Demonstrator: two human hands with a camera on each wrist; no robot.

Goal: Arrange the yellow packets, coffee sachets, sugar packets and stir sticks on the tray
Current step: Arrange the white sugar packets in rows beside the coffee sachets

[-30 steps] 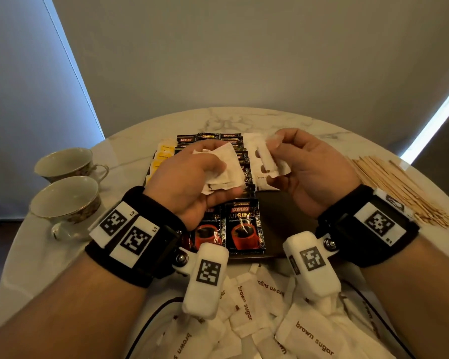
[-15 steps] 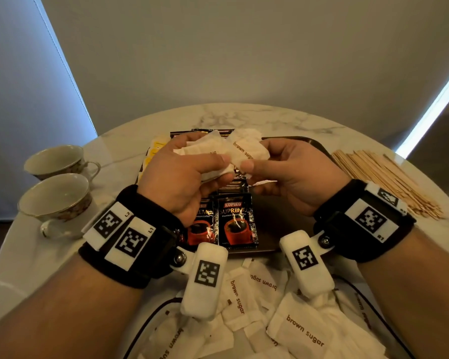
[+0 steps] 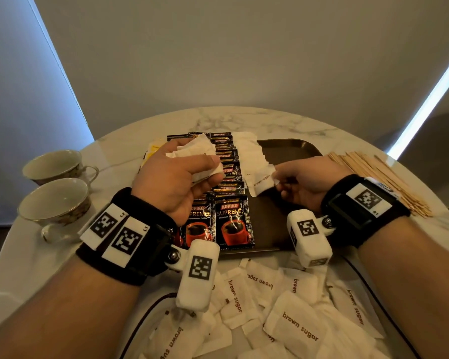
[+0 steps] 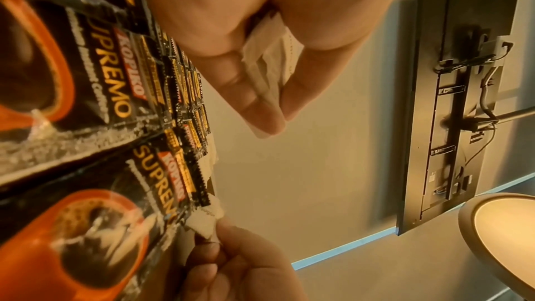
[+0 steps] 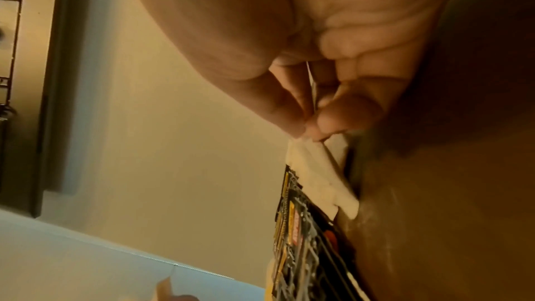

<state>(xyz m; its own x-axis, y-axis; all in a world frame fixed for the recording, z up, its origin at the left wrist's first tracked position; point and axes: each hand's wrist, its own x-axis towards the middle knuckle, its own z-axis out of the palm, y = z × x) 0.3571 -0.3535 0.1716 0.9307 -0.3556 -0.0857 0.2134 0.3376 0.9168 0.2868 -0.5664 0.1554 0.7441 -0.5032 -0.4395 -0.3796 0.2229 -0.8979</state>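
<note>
A dark tray (image 3: 290,149) lies on the round marble table. It holds yellow packets (image 3: 151,151) at its left, two overlapping rows of black coffee sachets (image 3: 232,221) and a row of white sugar packets (image 3: 249,154) beside them. My left hand (image 3: 192,167) hovers above the sachets and grips a bunch of sugar packets (image 4: 269,58). My right hand (image 3: 278,177) pinches one brown sugar packet (image 3: 261,181) at the near end of the sugar row, low over the tray. Stir sticks (image 3: 379,177) lie in a heap right of the tray.
Two teacups (image 3: 55,200) stand at the table's left edge. Several loose brown sugar packets (image 3: 296,327) are heaped at the near edge, in front of the tray. A black cable (image 3: 140,320) crosses them. The tray's right half is bare.
My hands were together with the packet bunch between them. The right hand has since drawn one packet away and lowered it to the near end of the sugar row.
</note>
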